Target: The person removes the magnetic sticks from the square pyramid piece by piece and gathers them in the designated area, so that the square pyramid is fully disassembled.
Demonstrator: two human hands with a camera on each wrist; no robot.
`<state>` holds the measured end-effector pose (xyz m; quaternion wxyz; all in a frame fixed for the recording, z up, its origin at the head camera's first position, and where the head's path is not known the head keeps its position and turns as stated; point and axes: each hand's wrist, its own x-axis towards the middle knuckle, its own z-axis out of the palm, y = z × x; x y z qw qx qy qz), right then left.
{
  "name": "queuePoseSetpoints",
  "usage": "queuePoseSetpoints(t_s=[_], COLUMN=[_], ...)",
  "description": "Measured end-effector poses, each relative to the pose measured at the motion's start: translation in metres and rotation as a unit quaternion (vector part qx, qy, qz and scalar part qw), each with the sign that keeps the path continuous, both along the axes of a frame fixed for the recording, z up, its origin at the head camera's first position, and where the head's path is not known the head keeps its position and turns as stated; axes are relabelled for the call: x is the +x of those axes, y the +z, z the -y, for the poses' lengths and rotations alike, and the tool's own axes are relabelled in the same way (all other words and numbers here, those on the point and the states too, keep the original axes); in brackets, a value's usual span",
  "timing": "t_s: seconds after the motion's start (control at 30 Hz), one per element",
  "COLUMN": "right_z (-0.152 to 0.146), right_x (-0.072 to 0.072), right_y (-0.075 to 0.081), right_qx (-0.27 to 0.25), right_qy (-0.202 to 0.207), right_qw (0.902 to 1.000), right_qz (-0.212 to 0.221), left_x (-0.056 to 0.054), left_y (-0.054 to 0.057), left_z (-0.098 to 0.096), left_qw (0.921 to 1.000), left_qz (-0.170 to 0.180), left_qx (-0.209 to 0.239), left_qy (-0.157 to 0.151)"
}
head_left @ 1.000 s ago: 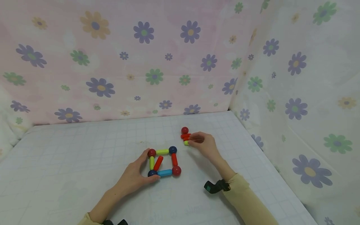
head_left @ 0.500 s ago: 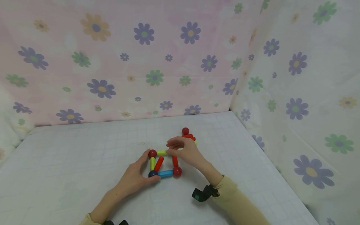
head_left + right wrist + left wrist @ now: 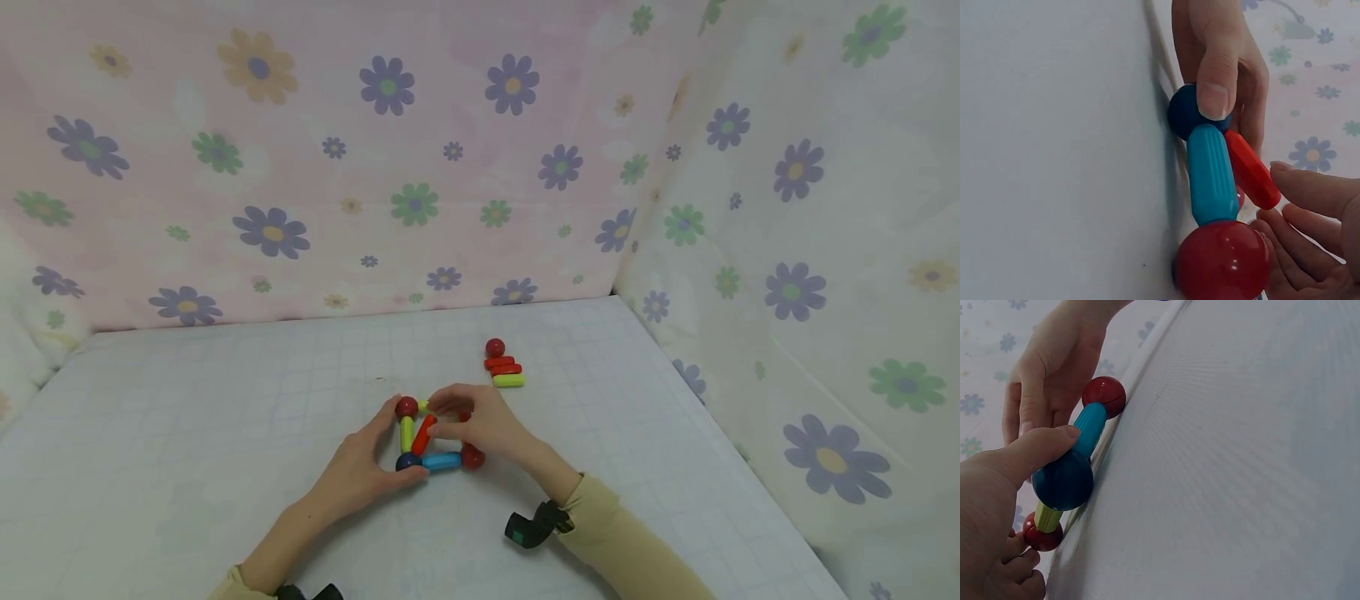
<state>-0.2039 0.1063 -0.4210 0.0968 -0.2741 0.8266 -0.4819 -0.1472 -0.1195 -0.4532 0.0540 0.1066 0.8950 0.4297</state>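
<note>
A square of toy building rods and balls lies on the table: a near blue ball (image 3: 408, 463), a far red ball (image 3: 407, 407), a right-hand red ball (image 3: 472, 457), a light-blue rod (image 3: 442, 462) and yellow-green rods (image 3: 407, 435). My left hand (image 3: 358, 467) holds its left side, thumb on the near blue ball, fingertips at the far red ball. From that blue ball a red rod (image 3: 1252, 172) slants upward inside the square. My right hand (image 3: 480, 421) is around the rod's free end, thumb tip right beside it, fingers loosely bent and apart. It hides the square's far right corner.
Behind the square lie a loose red ball (image 3: 495, 347), red rods (image 3: 501, 363) and a yellow-green rod (image 3: 508, 381). The white table (image 3: 225, 400) ends at flower-printed cloth walls (image 3: 420, 250) behind and to the right.
My right hand has left the loose rods at the back and come forward and left, over the square to the slanting red rod. My left hand has stayed in place.
</note>
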Motion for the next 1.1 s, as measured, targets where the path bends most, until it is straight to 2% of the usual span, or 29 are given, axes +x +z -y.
queuePoseSetpoints(t_s=[0.37, 1.1], right_z=[0.004, 0.004], right_x=[0.003, 0.003], right_y=[-0.006, -0.012], right_qx=[0.035, 0.033], right_qy=[0.025, 0.010], right_qw=[0.9989, 0.9990], right_qz=[-0.019, -0.029], left_x=[0.001, 0.001], left_y=[0.001, 0.001], left_z=[0.001, 0.000], left_qw=[0.9999, 0.9999], left_qz=[-0.010, -0.013], left_qx=[0.002, 0.007], left_qy=[-0.004, -0.006])
